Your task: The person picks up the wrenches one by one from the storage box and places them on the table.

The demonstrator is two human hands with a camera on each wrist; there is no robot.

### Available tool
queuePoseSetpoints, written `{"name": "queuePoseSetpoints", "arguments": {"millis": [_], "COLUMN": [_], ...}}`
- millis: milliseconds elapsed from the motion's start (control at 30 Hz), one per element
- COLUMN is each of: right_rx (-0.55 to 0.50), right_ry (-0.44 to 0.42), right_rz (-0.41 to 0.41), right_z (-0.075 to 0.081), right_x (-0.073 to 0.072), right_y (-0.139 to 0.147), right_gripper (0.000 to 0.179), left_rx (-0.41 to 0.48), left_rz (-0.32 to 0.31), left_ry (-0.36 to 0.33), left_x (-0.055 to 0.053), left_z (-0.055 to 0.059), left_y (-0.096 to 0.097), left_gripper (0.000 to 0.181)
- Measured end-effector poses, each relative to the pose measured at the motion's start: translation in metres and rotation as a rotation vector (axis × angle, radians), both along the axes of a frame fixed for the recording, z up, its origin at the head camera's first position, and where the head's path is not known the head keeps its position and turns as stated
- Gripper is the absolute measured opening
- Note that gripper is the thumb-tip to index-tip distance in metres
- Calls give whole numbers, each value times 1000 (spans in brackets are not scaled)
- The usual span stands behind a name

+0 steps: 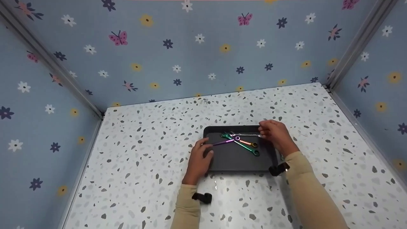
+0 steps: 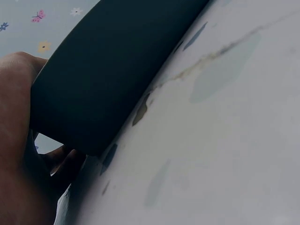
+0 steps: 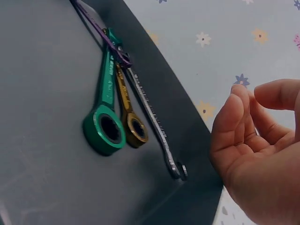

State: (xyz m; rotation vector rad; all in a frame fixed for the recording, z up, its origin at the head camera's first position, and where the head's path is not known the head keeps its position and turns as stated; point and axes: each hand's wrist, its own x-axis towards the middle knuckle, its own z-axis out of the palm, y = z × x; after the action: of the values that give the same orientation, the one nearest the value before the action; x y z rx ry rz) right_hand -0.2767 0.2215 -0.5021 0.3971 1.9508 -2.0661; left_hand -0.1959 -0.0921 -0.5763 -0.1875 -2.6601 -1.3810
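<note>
A dark grey tray (image 1: 240,162) lies on the table with several combination wrenches in it. The green wrench (image 3: 107,89), the gold-orange wrench (image 3: 124,93) and the silver wrench (image 3: 152,112) cross near one end. A purple wrench (image 1: 222,142) lies over them, its far end meeting the left fingertips. My left hand (image 1: 198,159) is at the tray's left rim, thumb apart from the fingers. In the left wrist view, that hand (image 2: 16,112) is beside the tray's outer corner. My right hand (image 1: 276,135) hovers by the far right corner, fingers loosely bent, holding nothing.
The speckled white table (image 1: 143,152) extends around the tray. A flowered blue panel (image 1: 203,51) rises behind it, with side panels at left and right. Each wrist carries a black camera mount, such as the left mount (image 1: 203,197).
</note>
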Motion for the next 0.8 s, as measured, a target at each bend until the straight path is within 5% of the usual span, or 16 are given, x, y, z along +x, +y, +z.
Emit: {"name": "queuePoseSetpoints", "arguments": {"millis": [800], "right_rx": [232], "right_ry": [137], "right_rz": [35], "right_z": [-11], "right_x": [2], "right_y": [-20], "right_gripper": [35], "left_rx": [18], "left_rz": [-3], "left_ry": [-1], "left_x": [0], "left_z": [1], "left_y": [1], "left_gripper": [27]}}
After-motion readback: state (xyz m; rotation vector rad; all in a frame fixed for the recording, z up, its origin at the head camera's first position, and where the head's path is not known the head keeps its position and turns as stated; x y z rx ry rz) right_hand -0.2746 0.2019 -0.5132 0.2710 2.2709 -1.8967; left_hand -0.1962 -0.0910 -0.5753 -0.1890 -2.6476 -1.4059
